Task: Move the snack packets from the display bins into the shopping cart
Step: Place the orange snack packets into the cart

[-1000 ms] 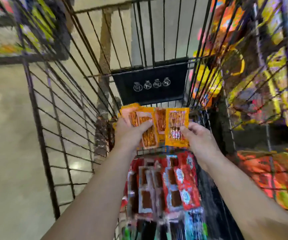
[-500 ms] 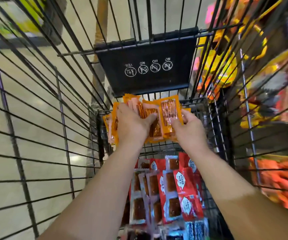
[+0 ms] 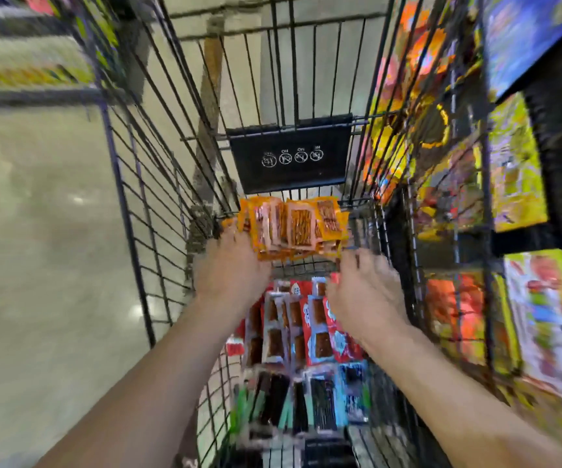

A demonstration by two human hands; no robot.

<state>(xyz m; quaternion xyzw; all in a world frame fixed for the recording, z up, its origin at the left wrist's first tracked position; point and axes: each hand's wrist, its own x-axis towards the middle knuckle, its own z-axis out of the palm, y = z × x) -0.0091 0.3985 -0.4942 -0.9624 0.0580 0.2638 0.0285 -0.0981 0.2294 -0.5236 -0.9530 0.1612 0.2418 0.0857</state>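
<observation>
- Nearest, on the floor of the shopping cart (image 3: 121, 204), lay about four dark and blue packets (image 3: 323, 400), too blurred for a sure count.
- Just beyond them lay roughly six red packets (image 3: 320, 332), overlapping.
- The left hand (image 3: 232, 268) had its grip pinched on the lower left edge of a fanned bundle of orange packets (image 3: 293, 228), held over the cart's far end and not yet set down. At least five faces showed.
- The right hand (image 3: 364, 295) hung just below the bundle's right corner, its grip relaxed and holding nothing.
- Held by one edge only, the fan could slide apart and scatter, or thin packets could slip through the wire gaps.
- Farthest stood one black sign panel (image 3: 289, 153), with display bins (image 3: 529, 236) to the right.
</observation>
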